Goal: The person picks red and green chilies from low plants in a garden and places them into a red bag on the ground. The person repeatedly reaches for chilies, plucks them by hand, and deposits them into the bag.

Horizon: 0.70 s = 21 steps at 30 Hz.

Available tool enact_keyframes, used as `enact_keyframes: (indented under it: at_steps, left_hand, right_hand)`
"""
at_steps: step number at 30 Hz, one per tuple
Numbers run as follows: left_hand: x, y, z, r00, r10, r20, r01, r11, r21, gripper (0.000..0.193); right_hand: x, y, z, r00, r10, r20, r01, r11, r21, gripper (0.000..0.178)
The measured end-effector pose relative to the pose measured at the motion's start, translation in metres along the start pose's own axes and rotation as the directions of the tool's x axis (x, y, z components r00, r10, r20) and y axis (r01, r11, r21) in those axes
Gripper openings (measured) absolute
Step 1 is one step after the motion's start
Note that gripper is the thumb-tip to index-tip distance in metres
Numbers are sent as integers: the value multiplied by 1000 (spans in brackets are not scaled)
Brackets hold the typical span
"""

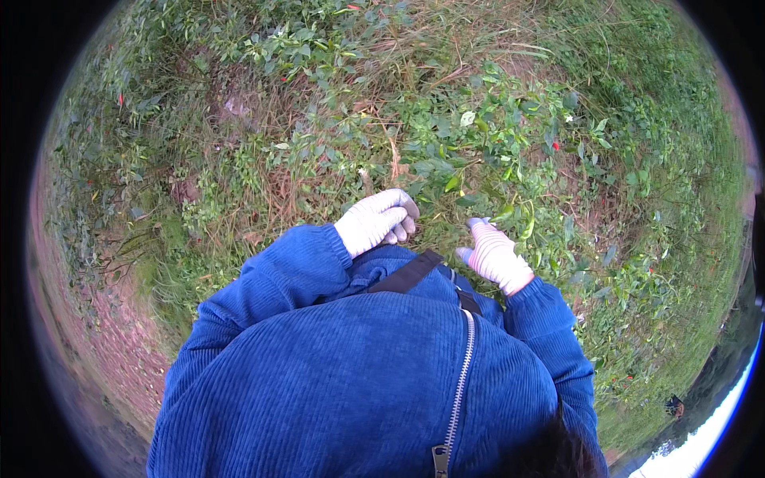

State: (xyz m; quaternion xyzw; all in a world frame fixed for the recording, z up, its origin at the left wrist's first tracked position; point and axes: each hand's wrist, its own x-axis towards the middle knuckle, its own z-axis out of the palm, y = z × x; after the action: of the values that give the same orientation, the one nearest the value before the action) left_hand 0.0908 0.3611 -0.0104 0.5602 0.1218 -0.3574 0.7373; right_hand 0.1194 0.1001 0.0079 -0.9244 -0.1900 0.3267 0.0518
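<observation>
While reaching into the green plants (478, 159) at the middle of the frame, gloved on both sides. Left hand (374, 221), just left of centre, in a pale glove, fingers curled together into a loose fist; cannot tell whether anything sits inside it. Right hand (494, 253), just right of centre, in a pale striped glove, fingers stretched forward and close together, tips touching the low leaves; cannot tell whether a leaf or stem is pinched between them. Both hands near each other, apart, at the near edge of the leafy patch.

Below the hands, filling the lower middle of the frame, a blue corduroy jacket (343, 382) with a metal zip (458, 390) running down toward the bottom edge, and a dark strap (410, 272) crossing just under the left hand. Around the plants, dry grass (430, 48) along the top, small red specks (555, 146) scattered among the leaves on the right. Bare reddish soil (111, 350) at the lower left. A dark strip with a bright edge at the lower right rim.
</observation>
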Motion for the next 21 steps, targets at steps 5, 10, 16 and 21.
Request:
enact_keyframes:
  at_steps: [5, 10, 16, 21]
  left_hand:
    - [56, -40, -20, 954, 288, -82, -149, 694, 704, 31]
    - [84, -53, -2, 898, 433, 77, -225, 300, 927, 38]
    - [77, -37, 3, 920, 383, 80, -219, 335, 917, 29]
    - [68, -23, 15, 956, 294, 17, -155, 455, 877, 28]
  right_hand:
    - [67, 10, 20, 956, 243, 165, -292, 847, 444, 53]
    - [88, 10, 43, 989, 148, 19, -131, 801, 584, 34]
    - [76, 6, 43, 978, 11, -206, 137, 713, 688, 31]
    - [80, 3, 36, 992, 115, -54, -30, 624, 781, 49]
